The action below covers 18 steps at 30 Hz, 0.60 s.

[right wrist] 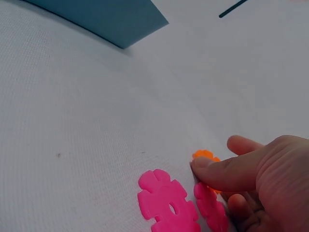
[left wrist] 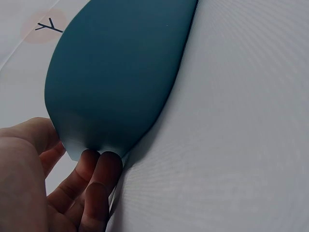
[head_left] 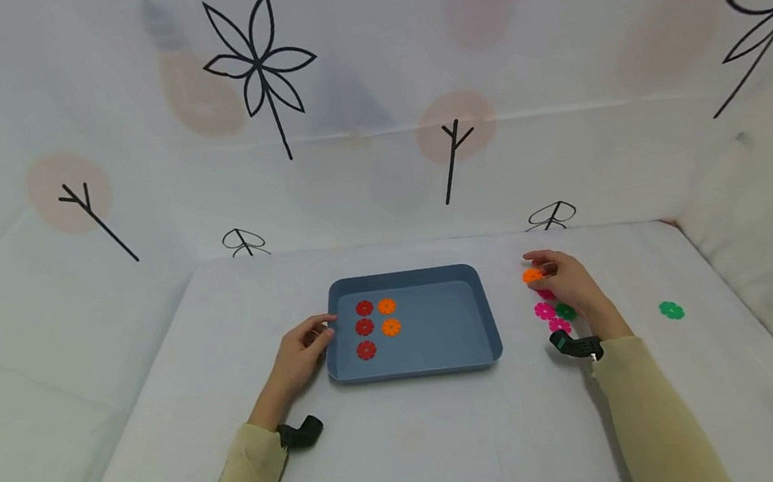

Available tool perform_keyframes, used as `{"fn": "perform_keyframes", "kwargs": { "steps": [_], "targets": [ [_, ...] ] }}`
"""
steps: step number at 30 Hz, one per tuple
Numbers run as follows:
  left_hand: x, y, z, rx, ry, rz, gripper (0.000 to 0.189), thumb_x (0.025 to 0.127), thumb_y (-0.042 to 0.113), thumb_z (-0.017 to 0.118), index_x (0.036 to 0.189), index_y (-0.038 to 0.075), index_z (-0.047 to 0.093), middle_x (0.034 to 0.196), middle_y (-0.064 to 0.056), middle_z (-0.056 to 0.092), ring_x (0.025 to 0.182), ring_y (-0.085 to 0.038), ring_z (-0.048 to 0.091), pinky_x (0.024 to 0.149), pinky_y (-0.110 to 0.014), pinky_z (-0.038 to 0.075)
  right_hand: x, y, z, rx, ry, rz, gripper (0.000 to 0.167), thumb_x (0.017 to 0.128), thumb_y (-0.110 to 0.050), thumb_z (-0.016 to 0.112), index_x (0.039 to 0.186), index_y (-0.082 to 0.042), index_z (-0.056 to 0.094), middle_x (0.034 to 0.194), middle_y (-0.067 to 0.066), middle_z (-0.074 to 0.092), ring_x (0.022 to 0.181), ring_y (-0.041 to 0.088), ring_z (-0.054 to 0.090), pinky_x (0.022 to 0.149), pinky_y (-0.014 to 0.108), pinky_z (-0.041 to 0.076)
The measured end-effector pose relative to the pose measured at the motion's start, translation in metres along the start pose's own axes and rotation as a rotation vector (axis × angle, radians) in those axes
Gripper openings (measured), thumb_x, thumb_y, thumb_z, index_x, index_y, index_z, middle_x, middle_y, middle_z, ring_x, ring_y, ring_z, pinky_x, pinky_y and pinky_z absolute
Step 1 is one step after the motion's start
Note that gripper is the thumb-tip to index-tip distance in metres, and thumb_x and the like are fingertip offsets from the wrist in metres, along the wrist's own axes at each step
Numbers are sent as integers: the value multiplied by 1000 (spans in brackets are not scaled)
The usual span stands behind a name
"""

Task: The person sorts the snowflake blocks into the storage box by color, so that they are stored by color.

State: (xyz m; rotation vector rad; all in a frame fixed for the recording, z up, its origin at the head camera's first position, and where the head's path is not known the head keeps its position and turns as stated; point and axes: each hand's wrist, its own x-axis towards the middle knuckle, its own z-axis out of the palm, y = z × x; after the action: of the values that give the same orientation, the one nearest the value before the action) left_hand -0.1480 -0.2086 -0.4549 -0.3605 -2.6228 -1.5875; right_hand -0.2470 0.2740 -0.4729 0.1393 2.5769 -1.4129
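A blue-grey tray point(head_left: 443, 330) lies on the white cloth, seen from outside in the left wrist view. My left hand point(head_left: 302, 354) holds its left side, fingertips against the outer wall and a finger over the rim. Inside the tray are three red flower-shaped discs point(head_left: 364, 327) in a column, with two orange flower-shaped discs point(head_left: 390, 326) beside them. To the right of the tray, my right hand point(head_left: 570, 284) pinches another orange flower-shaped disc point(right wrist: 205, 154), the thumb on its face. Pink flower-shaped discs point(right wrist: 166, 200) lie close under this hand, beside a green one point(head_left: 566, 312).
A separate green flower-shaped disc point(head_left: 671, 310) lies farther right on the cloth. White fabric walls point(head_left: 366, 188) with drawn black plants stand behind the table and at both sides. Each wrist wears a black camera band point(head_left: 301, 433).
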Motion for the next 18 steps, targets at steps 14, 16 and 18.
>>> {"fn": "perform_keyframes", "kwargs": {
  "steps": [14,16,18],
  "targets": [
    [1,0,-1,6,0,-2,29,100,12,61,127,-1,65,98,-12,63,77,-17,57,68,-25,48,1,2,0,-25,35,20,48,94,-12,69,140,-7,55,125,19,49,110,34,44,74,18,48],
    [1,0,0,5,-2,0,30,100,12,61,127,-1,65,98,-12,63,77,-17,57,67,-25,48,0,3,0,-24,37,27,44,96,-12,67,138,-7,57,124,19,50,109,33,45,72,19,48],
    [1,0,-1,6,-3,0,30,100,12,61,127,-1,65,98,-12,62,77,-17,56,67,-25,48,-1,3,-1,-25,34,31,41,97,-13,64,137,-6,58,124,19,50,108,33,45,72,20,48]
  ]
}}
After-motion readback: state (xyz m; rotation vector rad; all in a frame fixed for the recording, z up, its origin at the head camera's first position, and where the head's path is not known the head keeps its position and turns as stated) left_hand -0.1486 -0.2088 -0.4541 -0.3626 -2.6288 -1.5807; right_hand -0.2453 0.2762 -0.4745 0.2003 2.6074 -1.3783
